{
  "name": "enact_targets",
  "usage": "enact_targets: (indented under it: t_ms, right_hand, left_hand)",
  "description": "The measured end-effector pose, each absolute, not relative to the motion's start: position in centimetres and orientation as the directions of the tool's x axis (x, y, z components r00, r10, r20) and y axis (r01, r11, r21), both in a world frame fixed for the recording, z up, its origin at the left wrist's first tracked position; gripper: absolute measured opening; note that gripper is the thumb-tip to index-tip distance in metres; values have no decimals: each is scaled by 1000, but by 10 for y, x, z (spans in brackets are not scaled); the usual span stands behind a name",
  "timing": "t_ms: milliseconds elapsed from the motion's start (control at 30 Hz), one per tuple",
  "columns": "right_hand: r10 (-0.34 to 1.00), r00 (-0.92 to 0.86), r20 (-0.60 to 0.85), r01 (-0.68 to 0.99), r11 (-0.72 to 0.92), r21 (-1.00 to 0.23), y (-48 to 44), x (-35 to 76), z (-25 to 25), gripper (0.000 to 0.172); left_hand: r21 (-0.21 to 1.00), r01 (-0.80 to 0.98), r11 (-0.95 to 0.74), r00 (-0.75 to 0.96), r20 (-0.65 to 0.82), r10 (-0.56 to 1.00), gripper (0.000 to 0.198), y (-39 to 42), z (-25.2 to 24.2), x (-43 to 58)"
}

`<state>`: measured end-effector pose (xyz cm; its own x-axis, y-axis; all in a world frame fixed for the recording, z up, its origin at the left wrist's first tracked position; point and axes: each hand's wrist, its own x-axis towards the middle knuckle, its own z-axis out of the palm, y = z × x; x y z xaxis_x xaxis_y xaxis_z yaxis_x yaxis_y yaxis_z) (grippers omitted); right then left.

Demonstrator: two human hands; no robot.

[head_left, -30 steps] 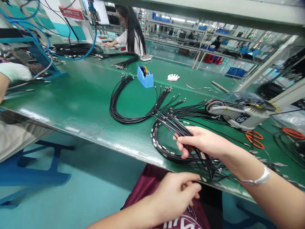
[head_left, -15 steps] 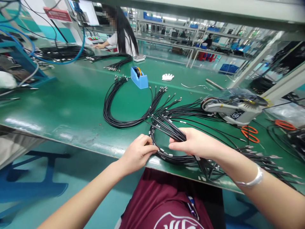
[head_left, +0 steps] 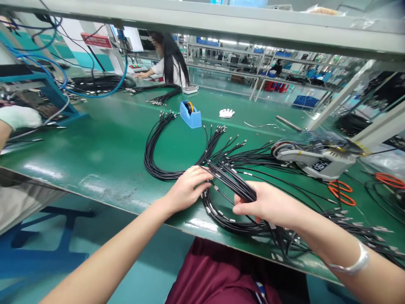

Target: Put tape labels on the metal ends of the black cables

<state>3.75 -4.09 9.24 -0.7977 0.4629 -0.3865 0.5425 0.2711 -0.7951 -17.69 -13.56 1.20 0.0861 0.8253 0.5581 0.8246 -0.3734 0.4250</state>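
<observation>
While right hand [head_left: 268,205] is clamped on the cable bundle [head_left: 234,185], left hand [head_left: 186,188] lies fingers-together on strands just left of it; can't tell if it's pinching. Cables: thin, glossy black, silver tips, white tags, looped under both hands. Scissors [head_left: 341,192] right of right hand.

Bare table [head_left: 101,152] left of cables [head_left: 152,156]; tape machine [head_left: 316,158] right.

nothing legible really, tape machine label [head_left: 319,164] past the right hand [head_left: 268,204] too blurry, red sign [head_left: 95,41] beyond left hand [head_left: 186,190] smudged
</observation>
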Motion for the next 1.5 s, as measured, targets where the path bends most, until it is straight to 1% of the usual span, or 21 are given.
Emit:
enact_targets:
  t_ms: [133, 300, 400, 533, 600, 633, 700, 733, 800, 833, 900, 967, 1033, 1100, 1133, 1200, 1267, 1400, 1433, 1500]
  right_hand:
    - [460, -789, -407, 561, 270, -782, -40, 35, 94, 15]
    - [557, -742, -374, 597, 295, -746, -39, 23, 95, 20]
    - [578, -748, -326, 580, 329, -745, -39, 18, 89, 20]
    - [617, -760, -205, 510, 371, -776, -41, 19, 82, 14]
    - [630, -742, -230, 531, 343, -775, -41, 20, 82, 18]
    - [620, -736, -273, 552, 315, -772, -41, 21, 83, 21]
    - [545, -747, -380, 578, 250, -777, -39, 23, 87, 22]
    - [490, -763, -423, 579, 227, -783, -38, 24, 89, 18]
    - [395, -788, -472, 579, 216, -786, -35, 27, 93, 10]
    - [372, -793, -482, 583, 237, -777, -34, 28, 95, 11]
    - [379, -789, -482, 597, 295, -746, -31, 28, 97, 19]
    - [429, -781, -453, 599, 309, -739, -30, 25, 97, 21]
    - [483, -767, -423, 583, 248, -773, -32, 20, 95, 19]
    - [500, -756, -422, 556, 148, -818, -38, 15, 91, 15]
    - [491, -754, -435, 540, 87, -837, -40, 13, 88, 15]
    - [432, -770, -470, 505, -37, -862, -45, 11, 84, 15]
    - [385, -791, -475, 476, -100, -874, -45, 11, 81, 15]
    - [406, -806, -431, 485, 33, -874, -40, 14, 80, 23]
    - [390, -809, -440, 490, 36, -871, -39, 14, 81, 22]
    - [340, -816, -467, 492, -13, -870, -38, 16, 83, 16]
  left_hand:
    - [367, 814, -451, 181, 576, 797, 17, -128, 15, -181]
    - [203, 836, -509, 308, 595, 742, 23, -129, 21, -173]
    - [169, 858, -484, 299, 603, 740, 23, -130, 23, -160]
    - [125, 879, -460, 280, 646, 710, 23, -130, 22, -153]
    - [82, 888, -452, 297, 647, 702, 21, -127, 21, -160]
    - [65, 895, -441, 301, 642, 706, 20, -126, 20, -166]
    - [54, 913, -404, 279, 641, 715, 19, -123, 19, -181]
    - [58, 923, -379, 255, 645, 720, 18, -123, 18, -188]
    - [67, 939, -336, 215, 649, 730, 16, -125, 15, -199]
    - [65, 943, -326, 209, 647, 733, 16, -127, 13, -202]
    - [42, 943, -331, 230, 635, 737, 17, -133, 11, -201]
    - [-5, 929, -370, 296, 610, 735, 22, -139, 11, -194]
    - [-57, 909, -412, 367, 576, 730, 28, -143, 13, -185]
    - [-90, 900, -427, 399, 563, 724, 29, -142, 16, -176]
    - [-96, 901, -423, 398, 567, 721, 28, -140, 18, -173]
    - [-98, 905, -414, 389, 585, 711, 25, -135, 20, -171]
    - [-83, 901, -425, 389, 588, 709, 22, -130, 20, -174]
    - [-18, 916, -401, 337, 575, 745, 19, -121, 17, -189]
    - [-2, 926, -377, 309, 575, 758, 19, -120, 15, -193]
    - [36, 951, -307, 228, 586, 777, 19, -123, 12, -198]
